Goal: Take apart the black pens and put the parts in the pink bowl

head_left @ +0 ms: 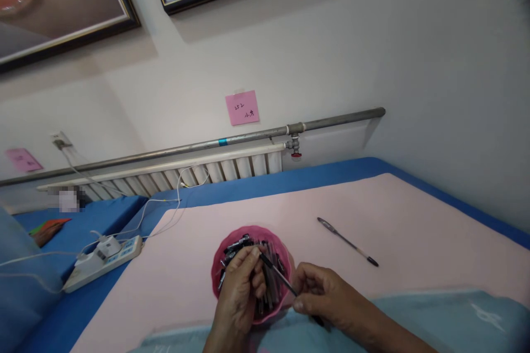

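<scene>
Both my hands are on one dark pen [281,277], which slants over a pink scalloped bowl [216,256]. My left hand [240,284] pinches its upper end between thumb and fingertips. Lower down, by the bowl's right rim, my right hand [321,289] grips the other end, and a black tip shows below its fingers. Inside the bowl lie several clear pen barrels [271,289] and black pen caps [239,244], partly hidden by my left hand. A whole capped pen [346,241] rests on the pink sheet to the right.
The pink sheet [434,220] covers a blue table [356,168]. A power strip [124,256] with plugs and white cables lies at the left. Behind are a radiator [244,168] and a pipe [186,149]. Another person's hand [47,233] is at far left, near coloured paper [56,222].
</scene>
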Demonstrator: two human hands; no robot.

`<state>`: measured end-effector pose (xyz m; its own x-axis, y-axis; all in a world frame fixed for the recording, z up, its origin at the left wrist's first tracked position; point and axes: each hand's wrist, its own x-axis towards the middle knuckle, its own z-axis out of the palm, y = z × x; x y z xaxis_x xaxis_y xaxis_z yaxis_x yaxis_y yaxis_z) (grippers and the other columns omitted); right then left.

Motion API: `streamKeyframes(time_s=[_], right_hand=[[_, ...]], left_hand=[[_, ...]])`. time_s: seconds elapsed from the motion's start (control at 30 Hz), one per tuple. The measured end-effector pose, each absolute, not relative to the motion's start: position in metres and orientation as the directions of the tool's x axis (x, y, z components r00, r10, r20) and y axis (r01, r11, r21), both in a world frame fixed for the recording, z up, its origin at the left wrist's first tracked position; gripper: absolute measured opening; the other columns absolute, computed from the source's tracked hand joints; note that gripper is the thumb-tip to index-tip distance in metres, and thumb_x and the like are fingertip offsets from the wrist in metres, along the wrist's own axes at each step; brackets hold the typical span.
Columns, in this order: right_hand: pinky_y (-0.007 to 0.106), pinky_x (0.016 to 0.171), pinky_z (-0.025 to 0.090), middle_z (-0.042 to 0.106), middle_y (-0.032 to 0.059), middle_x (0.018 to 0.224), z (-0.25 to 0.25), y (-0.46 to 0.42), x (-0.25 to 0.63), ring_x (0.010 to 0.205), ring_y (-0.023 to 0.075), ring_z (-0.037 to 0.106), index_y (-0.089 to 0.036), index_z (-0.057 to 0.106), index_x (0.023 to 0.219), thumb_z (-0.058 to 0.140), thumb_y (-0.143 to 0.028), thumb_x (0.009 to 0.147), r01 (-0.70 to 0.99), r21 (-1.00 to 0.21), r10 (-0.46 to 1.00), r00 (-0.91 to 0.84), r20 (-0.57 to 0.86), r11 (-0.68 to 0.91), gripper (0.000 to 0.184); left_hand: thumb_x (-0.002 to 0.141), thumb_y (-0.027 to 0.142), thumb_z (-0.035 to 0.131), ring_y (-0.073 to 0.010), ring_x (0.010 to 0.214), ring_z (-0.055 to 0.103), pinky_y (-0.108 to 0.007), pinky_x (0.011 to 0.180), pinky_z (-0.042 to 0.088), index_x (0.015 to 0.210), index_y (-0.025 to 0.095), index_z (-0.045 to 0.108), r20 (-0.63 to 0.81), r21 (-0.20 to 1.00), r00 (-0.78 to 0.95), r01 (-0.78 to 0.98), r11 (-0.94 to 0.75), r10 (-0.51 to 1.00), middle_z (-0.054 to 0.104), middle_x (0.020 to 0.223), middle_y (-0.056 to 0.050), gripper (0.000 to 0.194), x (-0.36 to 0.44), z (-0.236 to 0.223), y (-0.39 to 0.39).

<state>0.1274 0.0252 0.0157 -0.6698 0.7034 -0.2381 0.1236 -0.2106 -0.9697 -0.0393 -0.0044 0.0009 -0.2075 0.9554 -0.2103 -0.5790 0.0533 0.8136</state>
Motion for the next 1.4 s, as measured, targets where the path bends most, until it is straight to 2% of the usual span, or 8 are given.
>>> streamKeyframes(time_s=[0.17,0.37,0.53,0.7,0.87,1.07,1.23,1.4], right_hand=[[0.019,0.039,0.03,0.057,0.001,0.058,0.0114,0.0199,0.1239,0.043,0.0074,0.047,-0.014,0.052,0.067,0.042,-0.048,0.078,0.064,-0.898,0.543,-0.777,-0.319,-0.435,0.037],[0.016,0.036,0.026,0.05,-0.0069,0.047,0.0091,0.0199,0.1234,0.037,0.0043,0.041,-0.016,0.049,0.068,0.061,-0.028,0.065,0.043,-0.929,0.657,-0.695,-0.292,-0.367,0.017],[0.017,0.031,0.024,0.055,-0.0026,0.051,0.0145,0.0178,0.1226,0.033,0.0046,0.041,-0.016,0.05,0.065,0.042,-0.044,0.077,0.019,-0.886,0.58,-0.749,-0.32,-0.464,0.032],[0.015,0.035,0.028,0.055,-0.005,0.052,0.0136,0.0207,0.1232,0.039,0.0048,0.045,-0.017,0.048,0.067,0.06,-0.027,0.064,0.021,-0.889,0.615,-0.714,-0.334,-0.457,0.016],[0.017,0.033,0.028,0.059,0.0001,0.059,0.0123,0.0215,0.124,0.038,0.0067,0.048,-0.016,0.051,0.068,0.049,-0.045,0.074,0.017,-0.851,0.534,-0.771,-0.346,-0.526,0.03],[0.016,0.037,0.031,0.054,-0.005,0.052,0.008,0.0235,0.1239,0.04,0.0054,0.046,-0.016,0.05,0.068,0.061,-0.029,0.064,0.034,-0.908,0.645,-0.693,-0.322,-0.417,0.016],[0.018,0.034,0.03,0.058,-0.0001,0.057,0.0115,0.0215,0.1237,0.04,0.0076,0.048,-0.016,0.051,0.065,0.048,-0.044,0.073,0.057,-0.879,0.551,-0.759,-0.346,-0.474,0.03],[0.018,0.037,0.03,0.055,-0.0037,0.055,0.0063,0.0239,0.1245,0.042,0.0073,0.047,-0.018,0.05,0.068,0.055,-0.032,0.067,0.094,-0.923,0.633,-0.701,-0.327,-0.373,0.016]], left_hand=[[0.067,0.032,0.07,-0.0003,0.04,0.028,-0.014,0.036,0.02,0.084,0.011,0.06,-0.181,0.789,-0.192,-0.614,0.025,0.965,0.033,0.05,0.009,0.029,-0.0419,0.0042,-0.0046],[0.068,0.033,0.069,-0.0007,0.041,0.028,-0.014,0.037,0.02,0.085,0.011,0.061,-0.174,0.804,-0.2,-0.595,0.022,0.964,0.035,0.05,0.009,0.028,-0.0407,0.0028,-0.005],[0.065,0.035,0.071,-0.0013,0.04,0.029,-0.015,0.037,0.021,0.085,0.012,0.062,-0.176,0.835,-0.208,-0.549,0.034,0.962,0.035,0.049,0.009,0.032,-0.0408,0.0042,-0.0058],[0.065,0.037,0.071,-0.0011,0.04,0.028,-0.015,0.037,0.021,0.086,0.012,0.062,-0.184,0.831,-0.213,-0.555,0.036,0.96,0.036,0.05,0.008,0.034,-0.0403,0.0033,-0.0058],[0.063,0.037,0.072,-0.0016,0.04,0.028,-0.015,0.037,0.021,0.085,0.012,0.062,-0.181,0.832,-0.195,-0.553,0.045,0.964,0.034,0.048,0.009,0.034,-0.0399,0.0034,-0.0053],[0.065,0.035,0.071,-0.0011,0.04,0.028,-0.015,0.037,0.02,0.086,0.012,0.062,-0.193,0.828,-0.203,-0.558,0.048,0.96,0.035,0.049,0.009,0.032,-0.0423,0.0016,-0.0053],[0.064,0.035,0.072,-0.0014,0.04,0.029,-0.015,0.037,0.021,0.085,0.012,0.062,-0.192,0.84,-0.189,-0.539,0.062,0.963,0.036,0.048,0.009,0.033,-0.042,0.0013,-0.0062],[0.062,0.037,0.073,-0.0017,0.039,0.029,-0.015,0.036,0.021,0.083,0.012,0.06,-0.198,0.85,-0.231,-0.524,0.05,0.953,0.036,0.047,0.009,0.034,-0.0395,0.001,-0.0051]])
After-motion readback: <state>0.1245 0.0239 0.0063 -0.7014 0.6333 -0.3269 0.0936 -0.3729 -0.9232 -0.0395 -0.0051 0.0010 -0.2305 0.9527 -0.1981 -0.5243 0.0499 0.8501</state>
